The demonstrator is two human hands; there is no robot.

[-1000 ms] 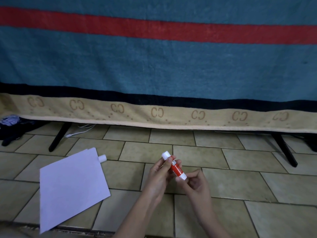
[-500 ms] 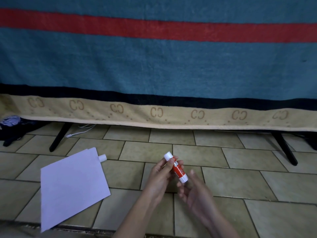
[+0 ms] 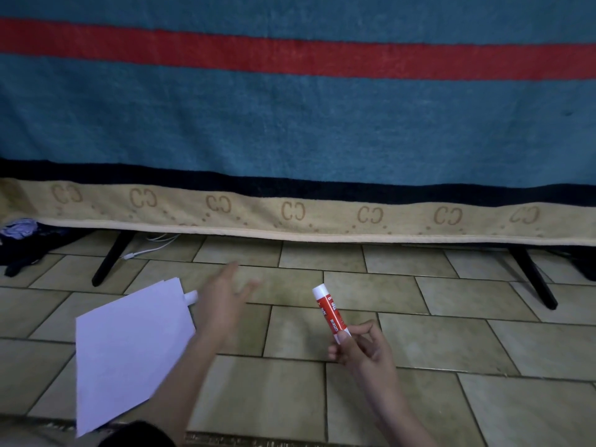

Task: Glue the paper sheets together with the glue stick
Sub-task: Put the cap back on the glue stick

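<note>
Glue stick (image 3: pixel 330 312): it is held up above the floor tiles, tilted with its white tip up and to the left; the red label faces the camera. Whether the white tip is a cap or bare glue cannot be told.
Right hand (image 3: pixel 362 348): the lower end of the stick is pinched between thumb and curled fingers; the rest of the stick stands free of the hand.
Paper sheets (image 3: pixel 129 346): a white stack is seen lying flat on the tiles, well apart from the stick, to the left; a second sheet's edge shows at the far corner.
Small white cap (image 3: pixel 191 296): it lies on the floor, touching or just beside the far corner of the paper; it is judged to be the stick's cap.
Left hand (image 3: pixel 222 301): it is stretched out, blurred, with fingers spread and nothing held, just beside the cap and the paper's right edge.
Step in hand: the paper is judged to be reached for, so that glue can be laid on it.
How it is done well: the sheet should be pinned flat by the left hand near the edge being glued, the stick brought down nearly upright, and light, even strokes drawn away from the pinning fingers so that the paper is not wrinkled or dragged over the tile joints.
Blanket (image 3: pixel 290 130): a blue and red one hangs behind, clear of the work.
</note>
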